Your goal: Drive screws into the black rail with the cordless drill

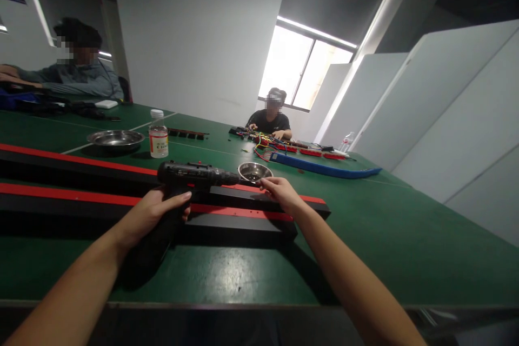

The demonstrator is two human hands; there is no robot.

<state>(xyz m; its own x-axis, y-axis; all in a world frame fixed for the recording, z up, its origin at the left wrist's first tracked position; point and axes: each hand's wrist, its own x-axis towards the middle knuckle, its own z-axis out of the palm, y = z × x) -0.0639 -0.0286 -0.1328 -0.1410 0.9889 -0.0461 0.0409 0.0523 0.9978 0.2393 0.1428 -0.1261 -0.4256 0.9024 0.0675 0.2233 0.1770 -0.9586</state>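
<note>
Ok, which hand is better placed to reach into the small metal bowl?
The right hand, I'd judge: it appears close to the small metal bowl, though whether it pinches something is unclear. The left hand is farther off, gripping the drill.

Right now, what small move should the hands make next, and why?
Probably tilt the drill down toward the nearer bar: the left hand holds it roughly level, the right hand has its fingertips by the drill's front end, and small dark marks show on the bar's red top. Whether those fingertips hold anything is unclear.
</note>
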